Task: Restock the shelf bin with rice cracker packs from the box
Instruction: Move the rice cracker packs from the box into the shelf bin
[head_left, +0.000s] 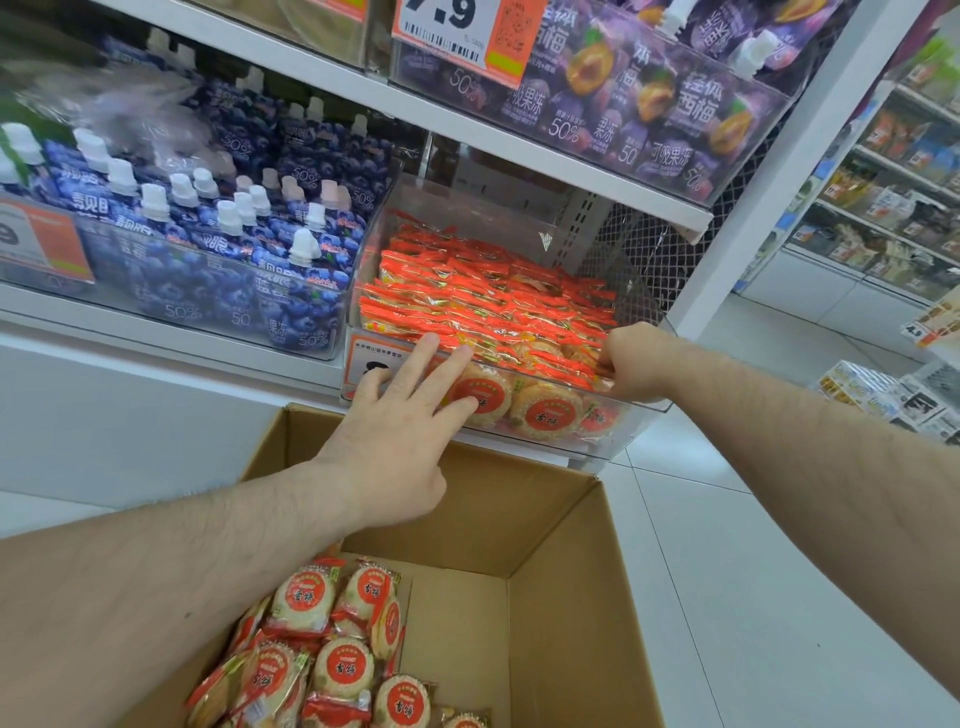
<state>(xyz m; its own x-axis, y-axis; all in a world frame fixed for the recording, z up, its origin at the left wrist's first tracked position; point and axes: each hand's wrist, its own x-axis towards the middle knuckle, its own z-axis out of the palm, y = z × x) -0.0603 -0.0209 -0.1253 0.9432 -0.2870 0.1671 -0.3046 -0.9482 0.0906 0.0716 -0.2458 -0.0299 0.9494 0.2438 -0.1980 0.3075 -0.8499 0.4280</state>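
Left hand (400, 415): fingers straight, pressing the bin (639, 415) front.
Right hand (636, 361): curled, gripping packs (488, 291) at the bin's right.
Box (561, 597): below both hands.

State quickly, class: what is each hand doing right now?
Left hand: open, straight fingers resting on the bin's front edge.
Right hand: curled at the packs in the bin; actual grip cannot be told.
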